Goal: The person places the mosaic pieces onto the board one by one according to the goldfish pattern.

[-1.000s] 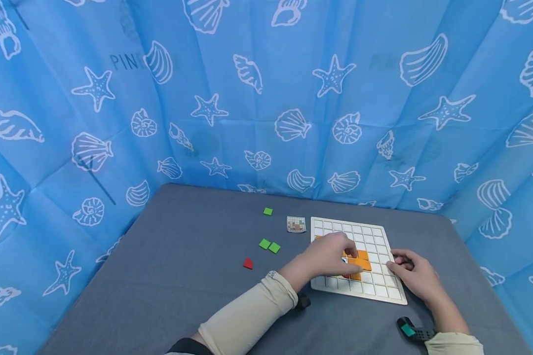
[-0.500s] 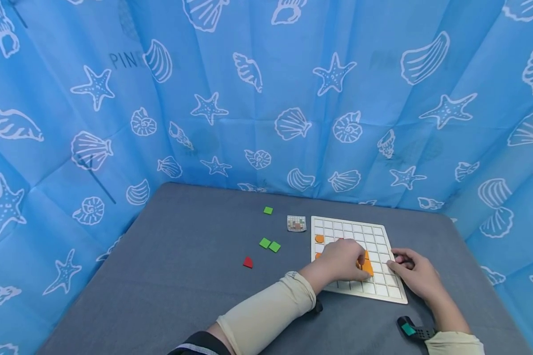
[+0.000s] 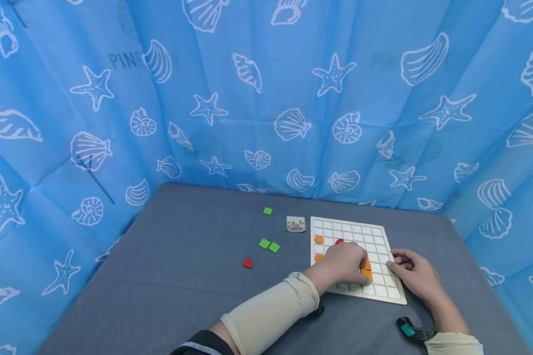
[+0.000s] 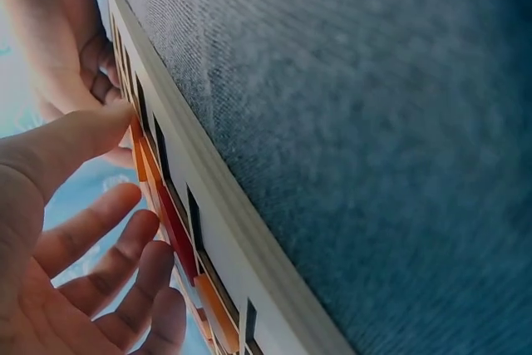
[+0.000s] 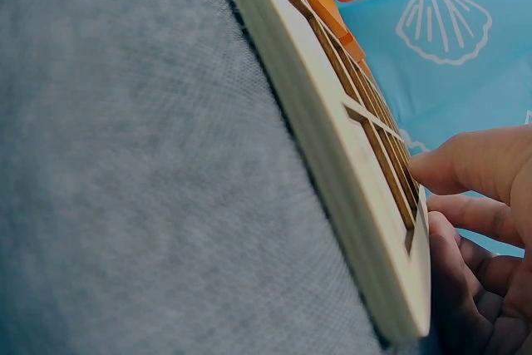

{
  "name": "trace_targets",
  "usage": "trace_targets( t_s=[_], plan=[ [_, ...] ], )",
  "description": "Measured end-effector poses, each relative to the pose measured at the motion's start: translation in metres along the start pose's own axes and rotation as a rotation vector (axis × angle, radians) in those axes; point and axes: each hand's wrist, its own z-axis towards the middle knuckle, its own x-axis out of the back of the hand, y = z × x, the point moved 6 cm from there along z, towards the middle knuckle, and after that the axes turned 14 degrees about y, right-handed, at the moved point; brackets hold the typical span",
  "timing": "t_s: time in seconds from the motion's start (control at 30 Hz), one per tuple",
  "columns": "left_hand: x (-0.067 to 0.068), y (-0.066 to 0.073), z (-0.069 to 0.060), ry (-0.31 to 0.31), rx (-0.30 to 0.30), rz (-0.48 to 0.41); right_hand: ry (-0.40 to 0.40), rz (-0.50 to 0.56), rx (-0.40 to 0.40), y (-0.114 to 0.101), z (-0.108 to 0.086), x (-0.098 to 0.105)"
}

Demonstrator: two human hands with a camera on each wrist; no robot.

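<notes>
My left hand (image 3: 343,261) reaches over a white gridded board (image 3: 377,237), its thumb and index finger at an orange tile (image 3: 367,275) near the board's front. In the left wrist view, the thumb touches an orange tile (image 4: 137,151) and the other fingers curve loosely above the grid. Part of the tile group is hidden under this hand. Orange round pieces (image 3: 319,239) and a red piece (image 3: 339,241) show beside it. My right hand (image 3: 415,273) holds the board's right edge, thumb on the rim (image 5: 386,288) and fingers along the side.
Left of the board lie two green square tiles (image 3: 269,245), another green tile (image 3: 268,211) farther back, and a red piece (image 3: 247,263). A small printed pattern card (image 3: 295,224) is by the board's back left corner. A blue shell-print curtain (image 3: 257,98) surrounds the grey table (image 3: 195,236).
My left hand has moved right and slightly toward me across the board, uncovering orange pieces on its left side. The right hand keeps its hold on the edge.
</notes>
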Motion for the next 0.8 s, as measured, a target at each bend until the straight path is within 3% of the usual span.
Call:
trace_targets(
  t_s=[0.43, 0.8],
  plan=[
    [-0.0001, 0.0007, -0.0011, -0.013, -0.006, -0.053, 0.006, -0.003, 0.012, 0.0006, -0.0004, -0.0013],
    [-0.0022, 0.0080, 0.0024, -0.019, -0.095, -0.011, 0.007, -0.010, 0.024, 0.0010, -0.0014, -0.0006]
  ],
)
